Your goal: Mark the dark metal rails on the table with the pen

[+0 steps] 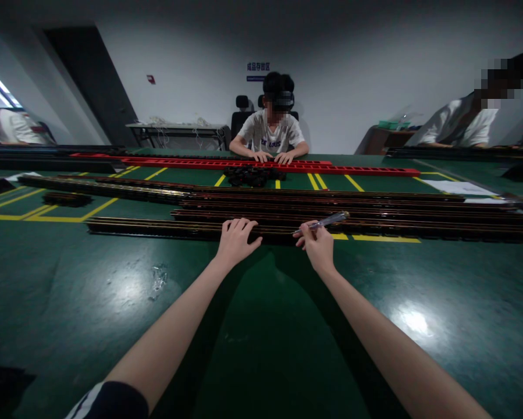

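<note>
My left hand [236,238] lies on the nearest long dark rail [156,228], fingers spread and pressed flat on it. A little to the right, my right hand [317,243] is closed around a clear-handled screwdriver [326,222], its tip pointing down-left at the same rail. Several more long dark rails [374,206] lie side by side just behind it on the green table [91,291].
A long red rail [352,170] and a pile of small black parts [252,176] lie across the table, where a person in a white shirt sits with both hands on it. Other people sit at far left and right. Yellow lines mark the table. Papers [457,187] lie right.
</note>
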`<action>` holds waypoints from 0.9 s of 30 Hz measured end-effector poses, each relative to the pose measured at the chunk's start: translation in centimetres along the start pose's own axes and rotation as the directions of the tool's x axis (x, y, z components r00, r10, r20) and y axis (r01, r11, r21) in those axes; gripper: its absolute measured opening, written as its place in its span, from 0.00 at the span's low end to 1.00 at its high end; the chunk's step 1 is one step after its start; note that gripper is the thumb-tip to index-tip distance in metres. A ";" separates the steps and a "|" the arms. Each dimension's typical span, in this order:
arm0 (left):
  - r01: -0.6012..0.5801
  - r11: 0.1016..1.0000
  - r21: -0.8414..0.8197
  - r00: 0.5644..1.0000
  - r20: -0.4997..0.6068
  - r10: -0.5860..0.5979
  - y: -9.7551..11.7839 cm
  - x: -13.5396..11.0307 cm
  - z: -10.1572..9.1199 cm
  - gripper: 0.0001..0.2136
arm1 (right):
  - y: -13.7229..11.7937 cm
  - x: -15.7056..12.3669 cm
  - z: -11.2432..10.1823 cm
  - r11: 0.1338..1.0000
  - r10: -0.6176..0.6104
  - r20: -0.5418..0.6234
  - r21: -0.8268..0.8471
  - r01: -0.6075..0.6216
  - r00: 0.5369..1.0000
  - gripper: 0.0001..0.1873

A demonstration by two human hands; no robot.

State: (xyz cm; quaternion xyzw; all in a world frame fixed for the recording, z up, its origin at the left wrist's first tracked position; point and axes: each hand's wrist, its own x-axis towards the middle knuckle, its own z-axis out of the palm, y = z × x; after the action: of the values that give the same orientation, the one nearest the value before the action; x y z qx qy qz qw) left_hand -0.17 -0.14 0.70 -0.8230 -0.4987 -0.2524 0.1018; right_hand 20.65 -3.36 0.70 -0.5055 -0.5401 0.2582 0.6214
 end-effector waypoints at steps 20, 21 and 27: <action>-0.011 0.999 0.040 1.000 0.010 0.010 0.3 0.1 0.2 0.17 | 0.1 0.1 -0.1 1.000 0.013 0.012 0.014 -0.013 1.000 0.24; -0.010 0.999 0.040 1.000 0.011 0.010 0.3 0.1 0.2 0.17 | 0.1 0.1 -0.1 1.000 0.016 0.014 0.016 -0.017 1.000 0.24; -0.010 0.999 0.044 1.000 0.009 0.010 0.3 0.1 0.2 0.17 | -0.1 0.0 -0.1 1.000 0.008 0.013 0.026 -0.008 1.000 0.27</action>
State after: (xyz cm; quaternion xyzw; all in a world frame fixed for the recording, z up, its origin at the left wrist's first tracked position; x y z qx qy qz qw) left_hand 0.21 -0.17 0.59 -0.8242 -0.5004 -0.2371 0.1187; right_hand 20.73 -3.39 0.79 -0.4978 -0.5387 0.2710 0.6233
